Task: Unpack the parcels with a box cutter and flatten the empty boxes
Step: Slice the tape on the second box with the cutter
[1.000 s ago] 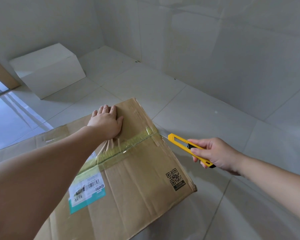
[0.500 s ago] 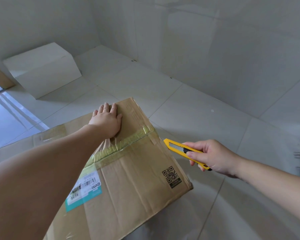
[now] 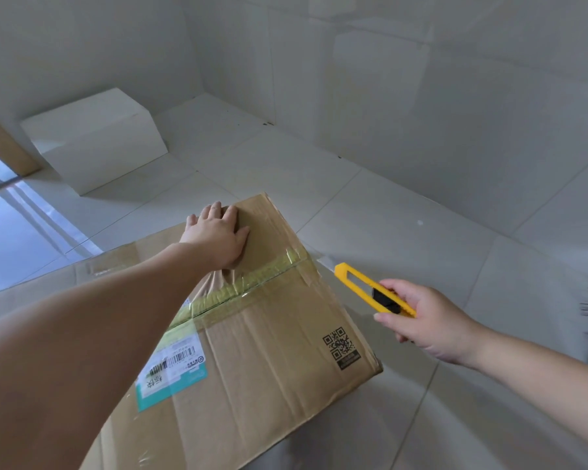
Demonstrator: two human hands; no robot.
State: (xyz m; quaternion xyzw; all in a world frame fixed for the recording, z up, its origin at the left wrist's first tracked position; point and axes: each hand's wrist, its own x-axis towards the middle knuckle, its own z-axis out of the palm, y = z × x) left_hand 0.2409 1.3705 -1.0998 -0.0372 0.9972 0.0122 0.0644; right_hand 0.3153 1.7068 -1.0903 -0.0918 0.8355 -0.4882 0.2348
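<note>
Tiled floor point(image 3: 404, 239), left hand point(image 3: 218, 240) flat steadying taped box point(image 3: 269, 351), right hand point(image 3: 428, 320) fingers gripping yellow cutter point(image 3: 357, 283) to slit tape

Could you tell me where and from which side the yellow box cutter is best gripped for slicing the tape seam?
Grip the box cutter by its rear half, around the black slider, coming from the right as the right hand does. That leaves its front end free and pointing at the tape seam.

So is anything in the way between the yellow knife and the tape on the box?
Nothing visible. The box cutter in the right hand is just off the taped seam end; the left hand presses beside the seam.
</note>
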